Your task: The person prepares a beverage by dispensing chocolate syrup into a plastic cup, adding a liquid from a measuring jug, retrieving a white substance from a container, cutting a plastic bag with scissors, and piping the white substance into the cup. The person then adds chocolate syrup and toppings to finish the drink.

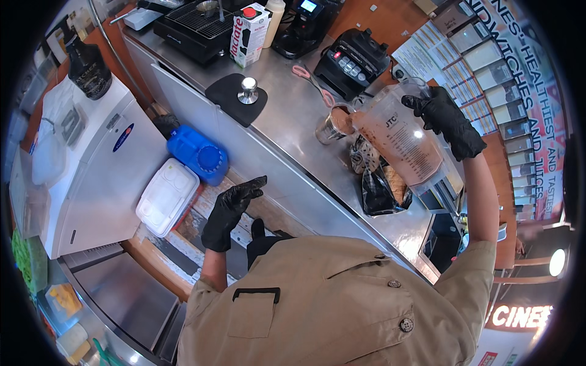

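My right hand (446,119), in a black glove, grips the handle side of a clear blender jar (398,137). The jar is steeply tilted, its mouth over a cup (327,131) on the steel counter. Brown, thick-looking drink coats the jar's inside and shows at its spout and in the cup's mouth. Also gloved in black, my left hand (231,212) hangs in the air short of the counter's front edge, fingers extended, holding nothing. Behind the cup stands the black blender base (350,64), with a red light on its panel.
Pink-handled scissors (313,84) lie beside the base. A metal tamper (247,91) rests on a black mat (219,94). A milk carton (249,36) stands farther back. Under the jar sits a black plastic bag (380,194) with wafer cones. A blue jug (197,153) and white-lidded tub (167,196) stand low down.
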The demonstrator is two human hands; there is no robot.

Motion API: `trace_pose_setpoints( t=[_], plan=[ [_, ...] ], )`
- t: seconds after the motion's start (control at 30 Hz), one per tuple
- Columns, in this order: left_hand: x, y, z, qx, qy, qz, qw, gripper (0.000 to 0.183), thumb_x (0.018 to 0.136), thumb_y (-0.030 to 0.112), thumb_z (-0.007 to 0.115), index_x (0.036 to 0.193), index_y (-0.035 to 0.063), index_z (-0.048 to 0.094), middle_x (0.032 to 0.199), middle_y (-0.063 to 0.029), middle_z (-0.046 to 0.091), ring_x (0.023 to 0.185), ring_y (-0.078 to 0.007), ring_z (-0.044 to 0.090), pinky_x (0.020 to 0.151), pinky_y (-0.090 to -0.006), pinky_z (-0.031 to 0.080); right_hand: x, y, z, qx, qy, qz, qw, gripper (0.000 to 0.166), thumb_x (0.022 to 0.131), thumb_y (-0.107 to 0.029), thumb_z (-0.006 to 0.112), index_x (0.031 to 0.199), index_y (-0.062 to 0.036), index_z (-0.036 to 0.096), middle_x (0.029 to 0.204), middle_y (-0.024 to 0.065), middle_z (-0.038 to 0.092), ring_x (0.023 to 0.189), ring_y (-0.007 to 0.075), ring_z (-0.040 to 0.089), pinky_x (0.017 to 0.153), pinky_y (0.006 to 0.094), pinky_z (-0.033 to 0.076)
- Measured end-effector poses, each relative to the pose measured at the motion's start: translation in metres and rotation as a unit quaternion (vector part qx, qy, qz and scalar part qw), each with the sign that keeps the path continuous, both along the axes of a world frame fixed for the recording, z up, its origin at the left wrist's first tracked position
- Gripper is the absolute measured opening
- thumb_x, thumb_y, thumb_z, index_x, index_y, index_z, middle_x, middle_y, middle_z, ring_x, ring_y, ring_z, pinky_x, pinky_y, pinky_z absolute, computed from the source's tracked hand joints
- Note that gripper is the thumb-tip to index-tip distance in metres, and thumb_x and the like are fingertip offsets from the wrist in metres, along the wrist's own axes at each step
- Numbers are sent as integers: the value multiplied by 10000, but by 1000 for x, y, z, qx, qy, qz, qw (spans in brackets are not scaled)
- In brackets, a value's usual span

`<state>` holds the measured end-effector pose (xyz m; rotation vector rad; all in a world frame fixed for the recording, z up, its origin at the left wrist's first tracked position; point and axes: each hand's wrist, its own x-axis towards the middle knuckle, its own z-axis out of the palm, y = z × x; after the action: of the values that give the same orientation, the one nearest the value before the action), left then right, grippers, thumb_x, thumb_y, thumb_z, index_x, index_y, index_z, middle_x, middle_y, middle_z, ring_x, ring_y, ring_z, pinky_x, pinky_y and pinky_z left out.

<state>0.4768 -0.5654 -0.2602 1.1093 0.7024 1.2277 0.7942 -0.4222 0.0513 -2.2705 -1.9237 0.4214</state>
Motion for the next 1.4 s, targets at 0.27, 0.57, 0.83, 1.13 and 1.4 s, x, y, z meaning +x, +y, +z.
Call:
trace_pose_setpoints(
  t=[0.27,0.57,0.83,1.13,1.4],
  plan=[
    [5,9,3,-11,4,-28,1000,398,868,264,559,1155,-11,542,1239,-137,520,1107,-211,512,945,-330,401,19,-26,8,22,107,-46,993,497,761,-473,623,846,11,553,685,42,532,501,81,464,404,206,341],
    [22,16,23,28,28,-64,997,349,889,206,525,1152,-23,539,1229,-138,528,1085,-207,527,923,-328,422,77,-65,-4,148,269,-76,949,363,785,-365,638,808,-8,577,569,27,511,395,81,426,363,218,324],
    [51,12,36,30,58,-108,992,311,899,152,504,1152,-26,539,1212,-128,543,1078,-185,529,928,-321,415,103,-108,-29,308,450,-82,834,283,856,-304,583,1002,-63,558,723,44,578,445,99,472,382,235,376],
    [110,-34,44,4,98,-115,988,312,894,131,500,1162,-24,536,1207,-115,551,1069,-170,530,930,-308,407,209,-218,-34,492,611,-91,613,226,859,-357,574,914,-137,572,768,-17,555,565,89,475,477,227,377],
    [167,-100,-46,-89,385,-120,911,284,874,218,448,894,48,675,869,-143,644,719,-207,586,714,-320,447,365,-458,-30,653,339,-293,611,264,871,-288,538,939,-34,570,731,31,568,512,110,497,437,227,416]
  ],
)
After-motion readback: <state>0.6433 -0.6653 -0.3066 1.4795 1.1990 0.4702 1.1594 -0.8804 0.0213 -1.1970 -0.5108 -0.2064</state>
